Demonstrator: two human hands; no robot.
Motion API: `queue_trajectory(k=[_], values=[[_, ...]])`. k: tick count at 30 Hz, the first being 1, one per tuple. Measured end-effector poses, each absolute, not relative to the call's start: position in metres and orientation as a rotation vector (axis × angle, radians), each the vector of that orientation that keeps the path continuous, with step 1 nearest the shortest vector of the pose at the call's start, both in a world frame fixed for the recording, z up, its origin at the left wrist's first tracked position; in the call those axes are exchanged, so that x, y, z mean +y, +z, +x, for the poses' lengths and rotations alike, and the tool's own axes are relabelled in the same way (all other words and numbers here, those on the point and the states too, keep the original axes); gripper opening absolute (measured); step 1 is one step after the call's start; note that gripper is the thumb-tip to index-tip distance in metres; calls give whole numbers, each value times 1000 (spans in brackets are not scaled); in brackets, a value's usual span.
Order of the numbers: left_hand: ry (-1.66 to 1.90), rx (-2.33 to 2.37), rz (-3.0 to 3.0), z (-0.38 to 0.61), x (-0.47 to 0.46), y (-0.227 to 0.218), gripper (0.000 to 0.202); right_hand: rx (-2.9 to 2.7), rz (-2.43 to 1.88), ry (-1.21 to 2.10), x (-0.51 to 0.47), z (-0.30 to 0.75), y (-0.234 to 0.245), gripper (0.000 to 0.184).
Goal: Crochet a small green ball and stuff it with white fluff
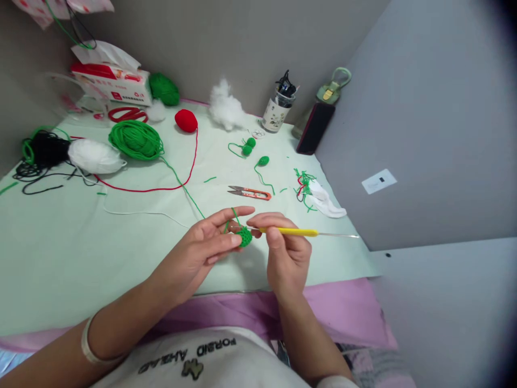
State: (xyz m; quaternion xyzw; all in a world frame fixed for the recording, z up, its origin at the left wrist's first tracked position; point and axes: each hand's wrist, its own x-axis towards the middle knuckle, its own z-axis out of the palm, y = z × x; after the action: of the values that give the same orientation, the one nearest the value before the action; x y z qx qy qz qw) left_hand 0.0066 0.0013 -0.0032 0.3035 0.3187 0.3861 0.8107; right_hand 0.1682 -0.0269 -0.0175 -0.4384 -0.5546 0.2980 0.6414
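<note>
My left hand pinches a small green crocheted piece between thumb and fingers. Green yarn loops over its raised index finger and leads back to a green yarn ball. In my right hand is a crochet hook with a yellow grip and metal ends. Its left tip meets the top of the crocheted piece; whether it passes through a stitch is too small to tell. Orange-handled thread snips lie just beyond my hands. Small green crocheted balls and a green oval piece rest farther back, trailing yarn tails.
Red yarn, white yarn and black yarn lie left, near red scissors and a tissue box. White stuffing, a jar, a phone and a bottle stand along the back. Yarn scraps lie right.
</note>
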Motion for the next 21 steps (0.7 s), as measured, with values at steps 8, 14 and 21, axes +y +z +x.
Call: queue_trajectory(k=[8, 14, 21], values=[[842, 714, 739, 9, -1, -9, 33, -1152, -1008, 840, -29, 169, -25, 17], [839, 711, 750, 9, -3, -11, 31, -1137, -1004, 865, -29, 169, -25, 17], [846, 730, 765, 9, -2, -13, 30, -1155, -983, 888, -29, 171, -26, 17]])
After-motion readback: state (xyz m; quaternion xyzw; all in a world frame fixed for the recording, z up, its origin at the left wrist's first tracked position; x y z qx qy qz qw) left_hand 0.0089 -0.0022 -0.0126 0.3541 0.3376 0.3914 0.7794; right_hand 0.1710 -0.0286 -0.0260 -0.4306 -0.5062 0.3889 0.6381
